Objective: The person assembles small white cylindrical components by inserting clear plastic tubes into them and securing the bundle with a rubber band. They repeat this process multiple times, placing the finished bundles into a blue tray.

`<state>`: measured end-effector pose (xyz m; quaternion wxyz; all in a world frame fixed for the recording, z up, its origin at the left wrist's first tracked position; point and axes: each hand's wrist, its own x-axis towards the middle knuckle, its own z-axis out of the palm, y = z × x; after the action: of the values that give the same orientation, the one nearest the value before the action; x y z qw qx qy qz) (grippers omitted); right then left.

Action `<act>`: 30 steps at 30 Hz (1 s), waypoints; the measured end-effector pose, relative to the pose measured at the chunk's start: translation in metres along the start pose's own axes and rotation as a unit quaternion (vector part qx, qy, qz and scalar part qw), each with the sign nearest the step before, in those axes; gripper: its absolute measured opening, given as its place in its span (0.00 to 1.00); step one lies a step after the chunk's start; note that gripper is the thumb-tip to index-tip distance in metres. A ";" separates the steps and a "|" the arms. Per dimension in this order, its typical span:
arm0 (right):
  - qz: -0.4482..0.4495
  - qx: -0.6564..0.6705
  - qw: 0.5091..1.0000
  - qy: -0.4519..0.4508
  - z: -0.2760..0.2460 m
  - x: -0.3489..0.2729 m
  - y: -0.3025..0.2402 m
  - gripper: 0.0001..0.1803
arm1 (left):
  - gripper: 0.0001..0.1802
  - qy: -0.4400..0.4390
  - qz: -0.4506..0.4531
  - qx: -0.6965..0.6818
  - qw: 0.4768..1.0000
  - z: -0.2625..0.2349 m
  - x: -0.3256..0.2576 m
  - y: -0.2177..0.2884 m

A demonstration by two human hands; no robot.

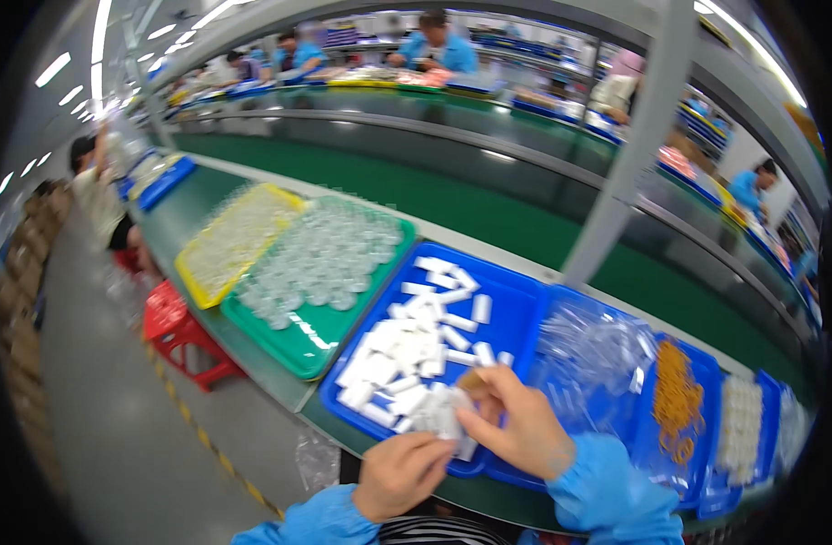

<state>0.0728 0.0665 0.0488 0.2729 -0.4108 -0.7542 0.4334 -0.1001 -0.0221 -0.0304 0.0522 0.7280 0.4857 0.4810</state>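
In front of me, over the near edge of a blue tray (pixel 516 338) of white rectangular pieces (pixel 399 350), both hands hold a whitish translucent plastic bundle (pixel 440 414). My left hand (pixel 400 479) is closed, its fingertips pinching the bundle's lower edge. My right hand (pixel 522 425) curls round its right side, thumb and fingers closed on it. A tan, band-like thing (pixel 471 383) shows at the right fingers; blur hides its exact form. What lies inside the bundle cannot be made out.
Right of the white pieces, blue trays hold clear plastic bags (pixel 587 359), orange-brown rubber bands (pixel 677 391) and cream-coloured pieces (pixel 741 422). To the left are a green tray (pixel 299 347) of clear cups and a yellow tray (pixel 202 282). A metal post (pixel 620 173) rises behind; a red stool (pixel 175 327) stands left.
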 end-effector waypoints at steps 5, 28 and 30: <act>-0.075 -0.086 0.993 -0.031 -0.006 -0.029 -0.007 0.22 | 0.17 -0.030 0.041 -0.018 0.999 0.009 0.014 0.004; -0.014 0.146 0.988 -0.040 -0.014 -0.047 0.014 0.23 | 0.17 -0.073 0.077 -0.009 0.994 0.013 0.014 0.017; 0.015 0.209 0.978 0.003 -0.016 -0.047 0.022 0.21 | 0.18 -0.084 0.095 -0.027 0.992 0.012 0.015 0.017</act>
<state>0.1173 0.0394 0.0342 0.3482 -0.3573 -0.6403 0.5841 -0.0786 -0.0150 -0.0179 0.0663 0.8067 0.3957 0.4338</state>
